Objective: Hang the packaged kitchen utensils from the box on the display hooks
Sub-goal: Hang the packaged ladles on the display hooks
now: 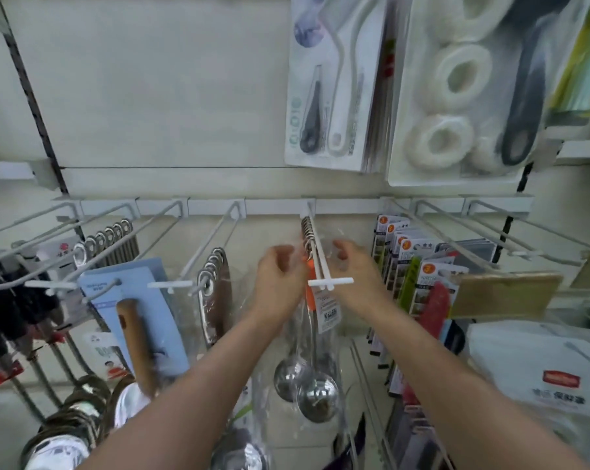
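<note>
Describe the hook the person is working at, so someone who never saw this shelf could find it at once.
Follow the white rail running across the wall below the big hanging packs. The hook juts from it near the middle, between the left hand and right hand. Only it shows two round steel ladle bowls hanging below in clear bags, with an orange tag up front.

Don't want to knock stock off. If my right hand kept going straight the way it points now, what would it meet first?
The right hand points up-left, so it would most likely meet the white display hook first, then the ladle handles hung on it. Blur leaves depth uncertain.
</note>
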`<state>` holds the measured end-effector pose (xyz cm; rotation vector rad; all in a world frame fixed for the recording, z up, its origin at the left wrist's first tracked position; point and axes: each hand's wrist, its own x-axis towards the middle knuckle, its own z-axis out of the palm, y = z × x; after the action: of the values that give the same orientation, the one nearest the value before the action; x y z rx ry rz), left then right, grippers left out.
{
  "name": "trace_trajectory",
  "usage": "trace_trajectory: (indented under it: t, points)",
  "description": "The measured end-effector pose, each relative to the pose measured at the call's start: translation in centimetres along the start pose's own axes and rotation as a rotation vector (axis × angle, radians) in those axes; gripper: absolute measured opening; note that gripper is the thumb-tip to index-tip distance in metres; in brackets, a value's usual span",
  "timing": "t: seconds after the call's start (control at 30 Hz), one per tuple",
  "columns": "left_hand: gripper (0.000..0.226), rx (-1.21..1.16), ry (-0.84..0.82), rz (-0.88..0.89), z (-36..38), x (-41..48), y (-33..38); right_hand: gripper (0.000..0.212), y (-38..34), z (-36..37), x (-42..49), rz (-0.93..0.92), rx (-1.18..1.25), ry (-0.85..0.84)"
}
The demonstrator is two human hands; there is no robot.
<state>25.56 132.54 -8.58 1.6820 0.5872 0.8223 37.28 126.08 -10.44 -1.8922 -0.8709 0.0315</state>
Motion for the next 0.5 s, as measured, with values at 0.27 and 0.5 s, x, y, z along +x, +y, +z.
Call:
trace_trajectory:
  t: [0.27,0.5]
  points:
    - [0.029,-0.327,0.210,-0.268,2.2,1.5,-5.0,0.035,5.4,1.9,-3.6,0.240,0.164,-0.028]
    - [0.058,-0.252,0.145,-0.725,3.4,0.2,-11.4,0.027,10.0,4.1,-4.8,0.604,0.124,-0.130]
